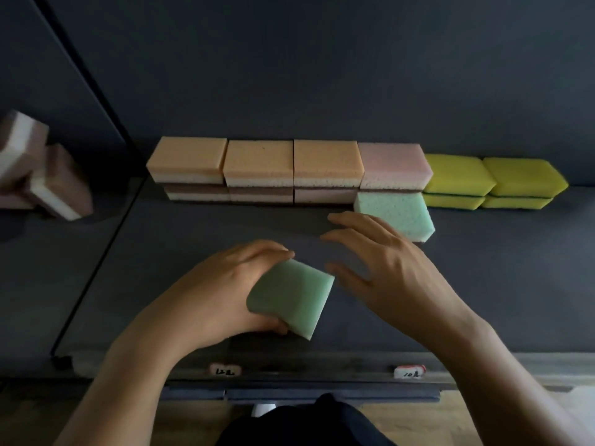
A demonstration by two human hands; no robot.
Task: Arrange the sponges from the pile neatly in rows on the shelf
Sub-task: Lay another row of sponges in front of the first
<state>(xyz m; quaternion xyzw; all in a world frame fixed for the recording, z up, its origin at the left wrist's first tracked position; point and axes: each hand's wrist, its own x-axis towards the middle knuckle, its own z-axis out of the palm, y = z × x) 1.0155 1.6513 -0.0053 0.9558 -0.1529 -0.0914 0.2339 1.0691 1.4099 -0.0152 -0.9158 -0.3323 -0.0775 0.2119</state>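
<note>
Closest were two bare arms, reaching in over the front edge of the shelf (483, 284). The left hand (225, 284) gripped a green sponge (293, 300), fingers on its far side and thumb on its near side. It was over the middle of the shelf, near the front. The sponge was turned crooked, with one corner pointing at the back.

The right hand (386, 262) was spread wide and held nothing. It hung just right of the held sponge and a bit further back.

A second green sponge (396, 214) lay flat beyond it, up against the back row. I could not tell if the right fingers touched it. The bare spot on its left looked like the next place to fill. So the held sponge would need to go back, a little right, and turn straight. The right hand was nearer that spot and partly in the way.

Along the back edge stood the orange sponges (257, 162), two high, then a pink sponge (392, 165), then the yellow sponges (489, 175) toward the right end. The pile (42, 178) of brown and white sponges sat past the left edge. Two small labels (409, 371) were stuck on the front edge.
</note>
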